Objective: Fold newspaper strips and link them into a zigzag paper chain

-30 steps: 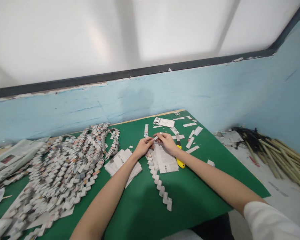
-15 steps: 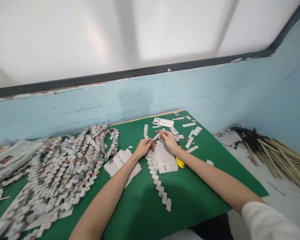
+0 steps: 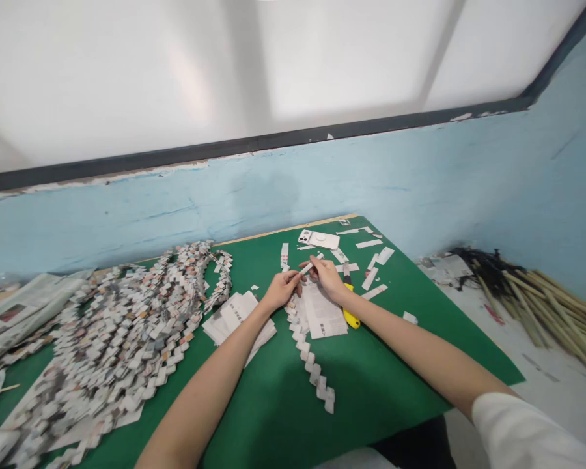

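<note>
A narrow folded paper strip (image 3: 314, 263) runs between my two hands over the green table. My left hand (image 3: 284, 288) is closed, its thumb and fingers pinching the strip's lower left end. My right hand (image 3: 326, 276) is closed on the strip farther up, with the strip's tip poking out past the fingers. A zigzag chain of folded paper (image 3: 314, 369) lies on the table and trails from beneath my left hand toward me. Whether the chain joins the strip is hidden by the fingers. Printed paper sheets (image 3: 325, 316) lie under my right hand.
A yellow-handled knife (image 3: 351, 317) lies beside my right wrist. Behind my hands are a white phone (image 3: 319, 239) and scattered paper strips (image 3: 370, 279). More sheets (image 3: 239, 316) lie left of my left forearm, near a large heap of folded paper chains (image 3: 127, 332). Sticks (image 3: 551, 306) lie on the floor.
My right hand has shifted slightly along the strip toward my left hand, baring the strip's upper tip and more of the knife's blade. My left hand has stayed about where it was.
</note>
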A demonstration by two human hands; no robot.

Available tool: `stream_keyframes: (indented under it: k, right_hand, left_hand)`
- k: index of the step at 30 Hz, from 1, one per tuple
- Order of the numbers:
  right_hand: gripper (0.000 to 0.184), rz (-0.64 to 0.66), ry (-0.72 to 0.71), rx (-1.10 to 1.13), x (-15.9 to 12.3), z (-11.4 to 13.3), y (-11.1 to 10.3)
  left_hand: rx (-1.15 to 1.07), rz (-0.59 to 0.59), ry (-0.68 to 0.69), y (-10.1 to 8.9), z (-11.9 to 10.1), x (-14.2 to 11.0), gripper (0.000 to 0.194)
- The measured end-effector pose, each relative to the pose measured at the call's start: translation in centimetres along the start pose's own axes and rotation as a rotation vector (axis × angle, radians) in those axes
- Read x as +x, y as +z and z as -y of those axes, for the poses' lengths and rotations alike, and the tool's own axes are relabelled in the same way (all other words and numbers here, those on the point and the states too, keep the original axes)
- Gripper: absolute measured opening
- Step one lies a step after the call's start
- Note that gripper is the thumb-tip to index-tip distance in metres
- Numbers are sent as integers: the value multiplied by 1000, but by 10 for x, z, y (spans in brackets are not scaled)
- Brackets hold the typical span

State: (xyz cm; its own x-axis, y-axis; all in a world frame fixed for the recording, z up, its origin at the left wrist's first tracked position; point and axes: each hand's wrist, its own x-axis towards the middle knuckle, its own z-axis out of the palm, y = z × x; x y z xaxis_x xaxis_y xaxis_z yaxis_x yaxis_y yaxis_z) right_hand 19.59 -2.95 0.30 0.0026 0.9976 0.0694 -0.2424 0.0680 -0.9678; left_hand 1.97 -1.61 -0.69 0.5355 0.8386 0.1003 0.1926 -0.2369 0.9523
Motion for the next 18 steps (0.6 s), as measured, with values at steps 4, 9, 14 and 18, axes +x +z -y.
stream_keyframes:
  k: [4,9,14,18]
  right_hand:
    - [60,1,-28,-45,0,0,-1]
    - [60,20,-59,-85,-2,3,2]
    - [58,47,-89,-196,-6,6,5]
    - [57,37,-124,-221,-6,9,3]
  left_hand:
    - [-44,8,-17,-1,0,1,48]
    - [-119,18,-45,-3,-1,0,49]
    - [-165,21,-36,-4,1,0,50]
    - [-174,26,-37,-4,2,2,49]
